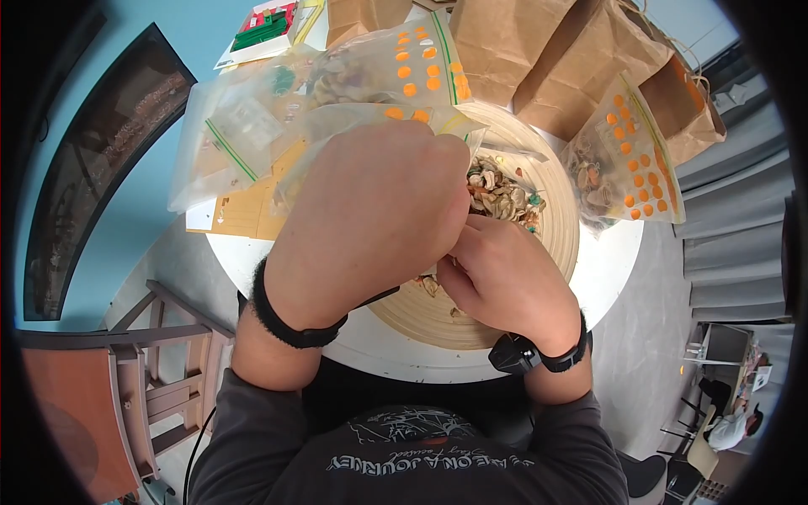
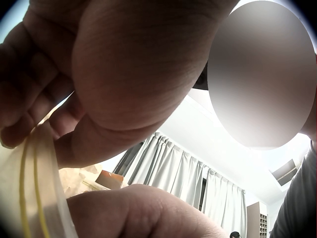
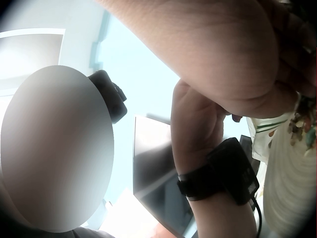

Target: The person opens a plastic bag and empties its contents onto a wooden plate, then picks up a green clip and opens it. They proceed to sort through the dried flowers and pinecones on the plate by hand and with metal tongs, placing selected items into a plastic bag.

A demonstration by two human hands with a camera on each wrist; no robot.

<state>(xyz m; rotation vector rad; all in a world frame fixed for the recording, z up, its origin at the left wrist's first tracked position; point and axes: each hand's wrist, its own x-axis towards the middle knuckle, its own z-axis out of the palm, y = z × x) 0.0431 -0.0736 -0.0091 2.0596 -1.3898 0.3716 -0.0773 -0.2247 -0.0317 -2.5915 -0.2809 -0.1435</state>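
Observation:
My left hand is raised over the tray, back up, with its fingers hidden from the head camera. In the left wrist view its fingers pinch the edge of a translucent zip bag with yellow seal lines. My right hand is close beside it, fingers bent and thumb tucked in, at the same bag's edge; its fingertips are largely hidden. Below both hands lies a round ribbed wooden tray. Curled beige dried pieces with brown and green bits are heaped on it.
Filled zip bags with orange dots stand behind and to the right. An emptier zip bag with a green seal lies left on yellow envelopes. Brown paper bags line the back of the round white table. A wooden chair stands left.

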